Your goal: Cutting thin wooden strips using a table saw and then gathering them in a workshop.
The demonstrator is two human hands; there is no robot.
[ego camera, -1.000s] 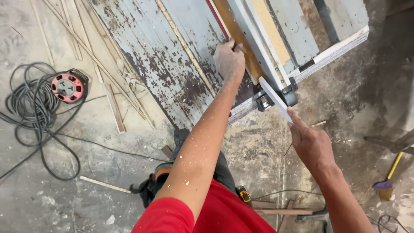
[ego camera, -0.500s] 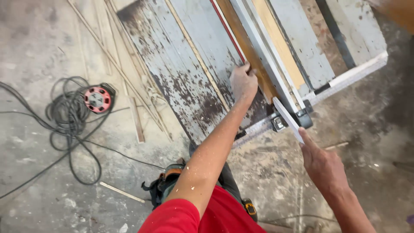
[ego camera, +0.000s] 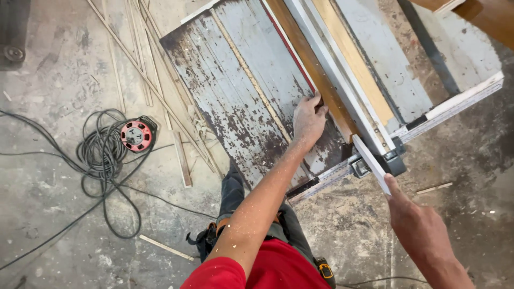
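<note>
Head view: left hand [ego camera: 308, 119] is pressing flat beside the wooden strip [ego camera: 313, 67], having slid along it; right hand [ego camera: 415, 227], seemingly pinching the white strip [ego camera: 370, 163], is drawing back.

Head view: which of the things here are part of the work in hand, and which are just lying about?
In use:
left hand on the brown board
right hand at the end of the white strip
worn saw table
white fence rail

Lying about:
red cable reel
black cable
thin wood offcuts on the floor
</note>
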